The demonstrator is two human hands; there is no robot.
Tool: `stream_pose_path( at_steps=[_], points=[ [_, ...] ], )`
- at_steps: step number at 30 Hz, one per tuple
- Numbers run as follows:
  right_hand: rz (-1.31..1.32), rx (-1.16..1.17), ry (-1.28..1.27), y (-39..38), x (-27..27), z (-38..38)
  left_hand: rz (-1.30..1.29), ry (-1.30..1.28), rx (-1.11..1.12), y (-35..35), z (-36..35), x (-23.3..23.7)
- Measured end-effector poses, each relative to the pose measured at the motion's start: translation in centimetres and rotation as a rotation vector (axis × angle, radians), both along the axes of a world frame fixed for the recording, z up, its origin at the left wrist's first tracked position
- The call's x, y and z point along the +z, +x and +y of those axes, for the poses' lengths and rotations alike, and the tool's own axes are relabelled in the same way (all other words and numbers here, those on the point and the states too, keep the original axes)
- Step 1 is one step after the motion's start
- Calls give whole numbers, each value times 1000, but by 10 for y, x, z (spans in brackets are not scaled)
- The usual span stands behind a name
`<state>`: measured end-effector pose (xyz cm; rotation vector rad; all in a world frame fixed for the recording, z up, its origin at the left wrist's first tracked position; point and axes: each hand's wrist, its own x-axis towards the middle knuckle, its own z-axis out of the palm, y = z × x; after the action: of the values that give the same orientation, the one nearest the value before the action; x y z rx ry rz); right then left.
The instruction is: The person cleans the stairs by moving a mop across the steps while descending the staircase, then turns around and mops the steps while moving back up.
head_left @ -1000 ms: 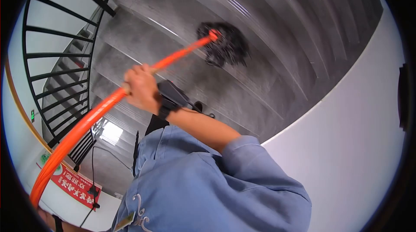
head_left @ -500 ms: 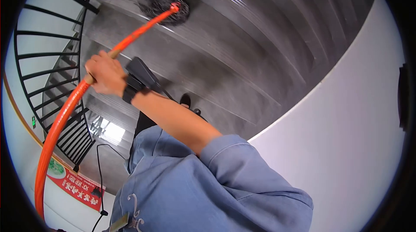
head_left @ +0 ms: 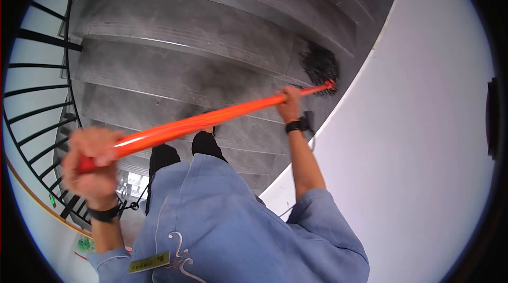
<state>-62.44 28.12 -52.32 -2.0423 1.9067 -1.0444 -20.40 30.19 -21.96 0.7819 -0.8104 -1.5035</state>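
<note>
A mop with an orange pole (head_left: 206, 119) slants across the view, its dark, stringy head (head_left: 320, 64) resting on a grey stair step by the white wall. My left hand (head_left: 92, 164), slightly blurred, is wrapped round the pole's near end at the left. Farther down, close to the mop head, my right hand (head_left: 289, 104) grips the pole with closed fingers. Dark bands circle both wrists. A dark object (head_left: 308, 120) hangs beside the right wrist.
Curved grey stairs (head_left: 185, 24) fill the middle and top. A black railing (head_left: 39, 90) runs down the left side, and a smooth white wall (head_left: 418, 140) rises on the right. Two dark-clad legs (head_left: 206, 144) stand on the steps below the pole.
The mop head has moved from the upper left to the right, beside the wall. My right hand has shifted right with the pole. My left hand has come into view on the pole's end.
</note>
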Motion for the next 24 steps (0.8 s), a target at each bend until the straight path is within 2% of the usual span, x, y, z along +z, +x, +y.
stream_pose_path(
  at_steps=[1,3,6,8,9,12,15,18,20,21,23,24],
  points=[
    [31,-14,32,-10,5,12,-24,3,-69,-3,-7,-2],
    [42,-85,56,14,24,11,25,-155,-243,30,-20,6],
    [76,-98,62,55,32,10,23,-89,-170,80,-22,5],
    [84,-97,-35,115,33,0,35,-127,-134,138,-18,-5],
    [74,-83,-51,149,35,-3,119,-141,-189,169,-12,-6],
    [11,23,-77,247,49,-8,155,-112,-54,263,41,4],
    [-8,170,-92,349,91,-11,101,-179,189,347,110,41],
    [-123,371,-93,441,119,-18,-1,-274,360,399,199,76],
    [-159,526,-127,493,130,-36,6,-326,453,402,247,92],
    [-175,612,-143,517,138,-46,-114,-350,631,388,265,93],
    [-146,721,-106,582,139,-68,-319,-357,679,393,294,86],
    [-149,779,-102,615,141,-79,-333,-369,709,396,303,84]
  ],
)
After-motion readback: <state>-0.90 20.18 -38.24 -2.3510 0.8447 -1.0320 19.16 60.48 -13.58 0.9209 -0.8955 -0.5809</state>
